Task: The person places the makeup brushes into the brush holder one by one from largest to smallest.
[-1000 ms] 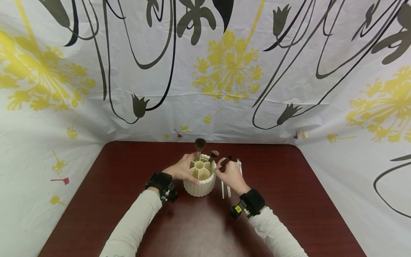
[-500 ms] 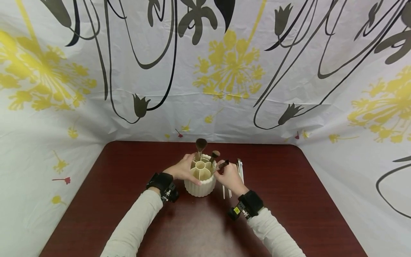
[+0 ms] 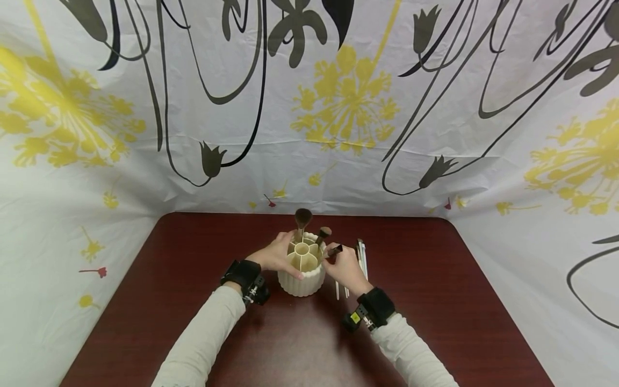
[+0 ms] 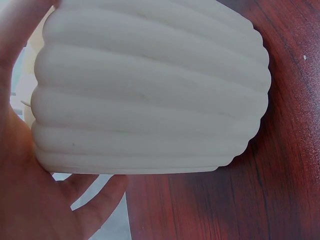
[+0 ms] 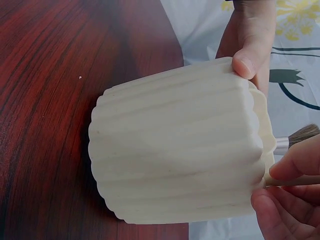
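Note:
A cream fluted brush holder, divided into compartments, stands upright on the table. My left hand grips its left rim; in the right wrist view the left thumb lies against the outer wall. At the opposite rim my right hand pinches a dark-tipped makeup brush, tilted with its bristles to the upper right. The brush's lower end goes in at the holder's right side and is hidden. Two other makeup brushes stand in the holder: a large one at the back and a smaller one at the back right.
Several thin white-handled brushes lie on the table just right of my right hand, partly covered by it. The dark red table ends at the back against a patterned cloth.
My right hand has moved slightly left and down, and the brush it pinches has sunk lower at the holder's right side. The left hand keeps its grip on the rim.

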Motion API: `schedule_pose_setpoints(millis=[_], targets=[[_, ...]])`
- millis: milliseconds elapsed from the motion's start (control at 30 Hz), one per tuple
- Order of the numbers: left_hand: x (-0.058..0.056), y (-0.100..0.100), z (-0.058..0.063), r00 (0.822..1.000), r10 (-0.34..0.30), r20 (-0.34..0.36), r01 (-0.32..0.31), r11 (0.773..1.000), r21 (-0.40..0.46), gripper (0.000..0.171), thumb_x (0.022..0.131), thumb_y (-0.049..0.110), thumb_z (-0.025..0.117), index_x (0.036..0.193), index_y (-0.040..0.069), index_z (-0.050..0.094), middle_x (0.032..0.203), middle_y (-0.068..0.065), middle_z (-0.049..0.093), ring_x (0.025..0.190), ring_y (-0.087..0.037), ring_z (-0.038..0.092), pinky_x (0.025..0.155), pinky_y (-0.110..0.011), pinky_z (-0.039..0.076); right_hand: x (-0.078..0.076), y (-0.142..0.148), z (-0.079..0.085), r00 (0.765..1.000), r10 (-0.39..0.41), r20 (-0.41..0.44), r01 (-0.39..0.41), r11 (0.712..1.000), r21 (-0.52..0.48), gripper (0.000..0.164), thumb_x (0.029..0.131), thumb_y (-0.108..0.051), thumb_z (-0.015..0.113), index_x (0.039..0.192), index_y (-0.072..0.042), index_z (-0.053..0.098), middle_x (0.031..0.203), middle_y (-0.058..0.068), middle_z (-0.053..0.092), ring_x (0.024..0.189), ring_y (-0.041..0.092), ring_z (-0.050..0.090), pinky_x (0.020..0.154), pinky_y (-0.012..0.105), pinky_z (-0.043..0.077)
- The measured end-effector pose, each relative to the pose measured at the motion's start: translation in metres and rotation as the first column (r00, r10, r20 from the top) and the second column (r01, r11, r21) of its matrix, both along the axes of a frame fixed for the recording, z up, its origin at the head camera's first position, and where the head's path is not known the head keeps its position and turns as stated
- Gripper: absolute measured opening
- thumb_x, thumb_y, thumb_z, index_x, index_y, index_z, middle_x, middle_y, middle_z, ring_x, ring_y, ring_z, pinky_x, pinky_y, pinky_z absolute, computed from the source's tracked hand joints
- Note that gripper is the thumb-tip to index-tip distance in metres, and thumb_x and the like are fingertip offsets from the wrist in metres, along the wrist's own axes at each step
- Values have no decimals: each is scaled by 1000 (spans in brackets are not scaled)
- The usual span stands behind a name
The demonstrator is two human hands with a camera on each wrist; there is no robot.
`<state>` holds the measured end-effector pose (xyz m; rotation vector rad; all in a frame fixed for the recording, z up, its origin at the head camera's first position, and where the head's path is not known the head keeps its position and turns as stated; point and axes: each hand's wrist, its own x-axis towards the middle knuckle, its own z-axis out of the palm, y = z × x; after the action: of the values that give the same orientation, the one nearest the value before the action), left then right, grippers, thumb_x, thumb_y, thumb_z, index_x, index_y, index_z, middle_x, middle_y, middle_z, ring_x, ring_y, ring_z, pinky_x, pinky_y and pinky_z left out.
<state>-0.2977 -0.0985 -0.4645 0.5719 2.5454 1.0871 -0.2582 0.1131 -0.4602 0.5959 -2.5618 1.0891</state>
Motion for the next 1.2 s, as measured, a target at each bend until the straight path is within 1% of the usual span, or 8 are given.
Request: schedule_pose_setpoints(millis=[200,367,500,633,700,833,900,1200], targets=[[1,-1,1,1000,0,-1,0,1000,7,122,51,37,87,145,10,14,139,-18,23,127,-31,27,100,-48,31,1,-1,1,1000,1,28,-1,1000,-6,11,71,2,66,80,-1,62,72,2,58,62,10,52,56,22,43],[1,0,1,1000,3,-1,-3,1000,6,123,51,38,87,145,10,14,139,-18,23,127,-31,28,99,-48,31,3,0,2,998,12,64,-10,999,-37,10,72,3,65,80,-1,62,71,2,58,61,9,51,55,22,43],[1,0,0,1000,3,2,-3,1000,1,123,50,38,87,145,11,14,139,-18,23,127,-30,28,99,-48,31,3,0,2,998,23,52,-20,998,-53,10,71,4,64,80,0,62,71,3,60,63,10,54,56,23,44],[2,0,1,1000,4,-1,-4,1000,0,123,50,37,87,145,10,14,139,-18,23,127,-30,27,100,-48,30,3,1,2,999,41,33,-38,997,-65,13,69,7,65,80,1,62,74,8,62,65,13,57,57,24,46],[2,0,2,1000,5,-4,-5,1000,0,123,50,37,87,145,10,14,139,-18,23,127,-30,27,100,-48,30,3,2,2,999,39,28,-38,998,-52,15,68,7,66,82,2,62,75,10,62,66,14,58,57,25,47],[2,-1,1,1000,8,-6,-8,1000,-3,123,49,38,87,145,9,15,139,-18,23,128,-30,27,100,-47,31,2,3,3,999,20,50,-19,1000,-13,17,68,7,64,84,1,62,74,10,62,65,14,59,57,25,48],[2,-1,1,1000,10,-6,-10,1000,-4,124,49,38,87,145,9,14,139,-18,23,128,-30,27,100,-47,31,2,3,3,998,4,61,-4,1000,12,17,69,5,63,85,-1,62,73,8,61,64,13,58,56,24,48],[1,0,-1,1000,16,-10,-16,1000,16,125,49,39,87,145,9,14,139,-18,23,127,-31,28,100,-47,31,1,10,0,995,-26,93,22,999,43,12,73,2,61,83,-3,64,72,5,61,64,11,56,58,24,46]])
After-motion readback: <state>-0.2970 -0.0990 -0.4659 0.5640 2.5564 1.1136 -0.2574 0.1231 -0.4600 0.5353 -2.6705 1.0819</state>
